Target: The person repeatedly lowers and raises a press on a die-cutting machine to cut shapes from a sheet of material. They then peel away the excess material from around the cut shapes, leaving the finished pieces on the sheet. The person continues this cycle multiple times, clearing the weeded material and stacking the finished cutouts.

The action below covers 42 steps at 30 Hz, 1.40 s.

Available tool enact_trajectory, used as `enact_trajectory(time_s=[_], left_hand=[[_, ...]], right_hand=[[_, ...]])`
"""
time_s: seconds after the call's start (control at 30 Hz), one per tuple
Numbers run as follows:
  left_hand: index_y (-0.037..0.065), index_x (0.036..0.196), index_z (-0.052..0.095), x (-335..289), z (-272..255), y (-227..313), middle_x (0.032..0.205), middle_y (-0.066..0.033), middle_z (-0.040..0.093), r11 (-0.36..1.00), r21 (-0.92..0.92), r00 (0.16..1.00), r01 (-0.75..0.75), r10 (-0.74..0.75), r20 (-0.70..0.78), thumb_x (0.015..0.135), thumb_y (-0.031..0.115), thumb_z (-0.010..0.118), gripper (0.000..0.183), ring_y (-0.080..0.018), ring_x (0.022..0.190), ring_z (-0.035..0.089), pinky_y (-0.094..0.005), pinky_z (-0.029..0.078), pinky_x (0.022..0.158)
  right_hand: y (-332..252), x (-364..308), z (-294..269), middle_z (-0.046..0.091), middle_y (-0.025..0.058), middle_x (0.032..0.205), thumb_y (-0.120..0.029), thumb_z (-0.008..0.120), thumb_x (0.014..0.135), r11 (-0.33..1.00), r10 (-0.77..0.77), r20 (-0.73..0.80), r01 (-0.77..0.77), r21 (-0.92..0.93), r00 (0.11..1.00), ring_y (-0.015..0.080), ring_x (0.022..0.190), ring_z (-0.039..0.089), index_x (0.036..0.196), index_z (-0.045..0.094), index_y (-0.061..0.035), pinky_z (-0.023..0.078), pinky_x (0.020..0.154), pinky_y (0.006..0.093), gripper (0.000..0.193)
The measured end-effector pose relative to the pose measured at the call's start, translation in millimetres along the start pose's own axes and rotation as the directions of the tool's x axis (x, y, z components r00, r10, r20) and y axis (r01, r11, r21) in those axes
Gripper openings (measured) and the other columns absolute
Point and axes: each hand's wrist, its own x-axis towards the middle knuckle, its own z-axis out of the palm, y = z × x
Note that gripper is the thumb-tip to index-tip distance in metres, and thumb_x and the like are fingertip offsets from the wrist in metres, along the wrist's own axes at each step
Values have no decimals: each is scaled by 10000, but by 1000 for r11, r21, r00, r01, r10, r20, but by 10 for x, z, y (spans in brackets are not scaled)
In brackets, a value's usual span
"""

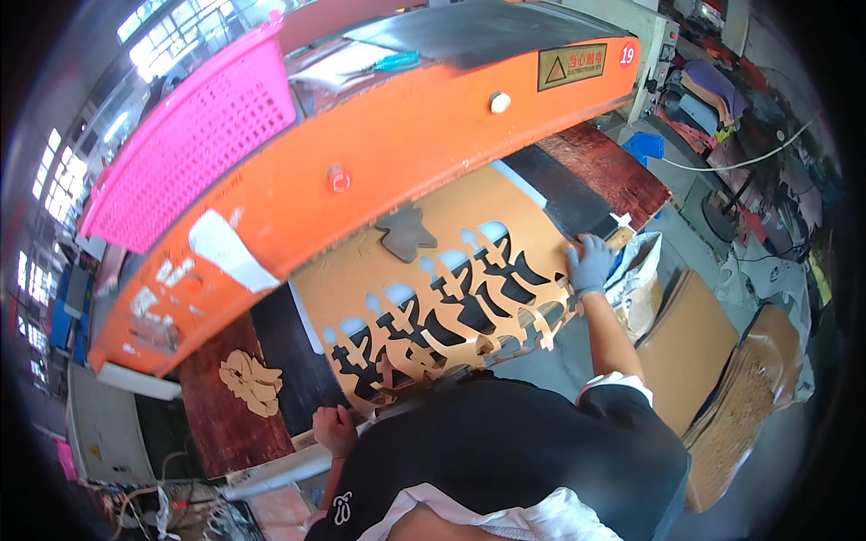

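Observation:
A tan sheet (469, 200) lies across the machine's bed, with several cut-outs along its near half and thin strips left between them. On its far part rests a dark grey-brown flat piece (403, 234) with a notched outline. My right hand (592, 264), in a grey glove, is at the sheet's right edge, fingers apart and partly stretched. My bare left hand (335, 429) is by the near left corner of the sheet, its fingers curled closed. What it holds, if anything, is hidden. A pile of tan cut pieces (251, 382) sits on the red-brown board to the left.
An orange machine beam (406, 153) spans the bed, carrying a pink basket (203, 135) at the left. Stacked tan sheets (690, 352) and a white bag (634, 279) stand at the right. A pale cable (749, 165) hangs at the far right.

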Motion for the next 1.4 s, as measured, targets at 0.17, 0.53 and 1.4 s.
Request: enact_trajectory(time_s=[0.17, 0.53, 1.4], left_hand=[[41, 623, 460, -71, 98, 13, 672, -146, 463, 999, 47, 999, 15, -13, -29, 815, 137, 559, 236, -348, 673, 489, -468, 385, 578], [3, 620, 420, -167, 621, -83, 689, -194, 447, 990, 99, 993, 99, -92, -68, 827, 136, 506, 261, -398, 710, 479, -500, 376, 612], [45, 630, 533, 2, -96, 351, 734, -130, 530, 989, 1, 987, 150, -150, -60, 767, 214, 623, 236, -344, 756, 531, -463, 448, 673]], right_hand=[[-405, 868, -43, 609, 185, 946, -239, 530, 843, 879, -143, 273, -4, 476, 951, 343, 923, 566, 1000, 610, -57, 436, 789, 422, 253], [252, 423, 264, 569, 191, 782, -255, 466, 873, 830, -145, 300, -49, 555, 943, 377, 833, 536, 797, 570, -37, 422, 739, 468, 253], [859, 52, 117, 622, 227, 753, -333, 541, 824, 959, -12, 432, -112, 261, 902, 380, 773, 605, 725, 662, 12, 467, 709, 456, 379]])
